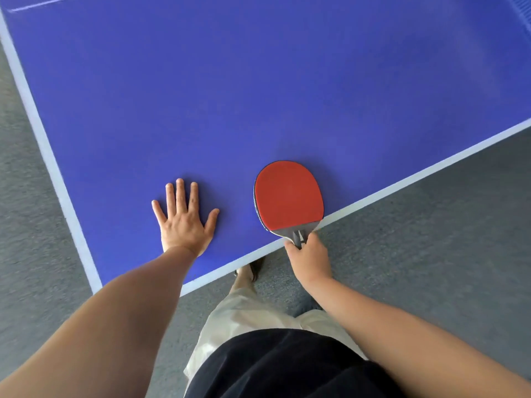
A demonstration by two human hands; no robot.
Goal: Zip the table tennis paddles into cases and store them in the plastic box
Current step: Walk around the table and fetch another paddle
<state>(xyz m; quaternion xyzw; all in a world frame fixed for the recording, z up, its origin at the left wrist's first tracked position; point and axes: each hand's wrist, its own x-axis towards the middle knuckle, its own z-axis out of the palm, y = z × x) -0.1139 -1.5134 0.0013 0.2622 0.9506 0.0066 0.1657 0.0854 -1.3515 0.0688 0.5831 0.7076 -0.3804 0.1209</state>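
A table tennis paddle (288, 195) with a red rubber face lies flat near the front edge of the blue table (230, 96). Its handle sticks out over the white edge line. My right hand (309, 255) is closed around that handle, just off the table's edge. My left hand (184, 216) rests palm down on the table to the left of the paddle, fingers spread, holding nothing. No case or plastic box is in view.
The table's white-lined corner (97, 285) points toward me at the lower left. Grey carpet (431, 225) surrounds the table. My legs and one foot (250, 271) stand right below the front edge.
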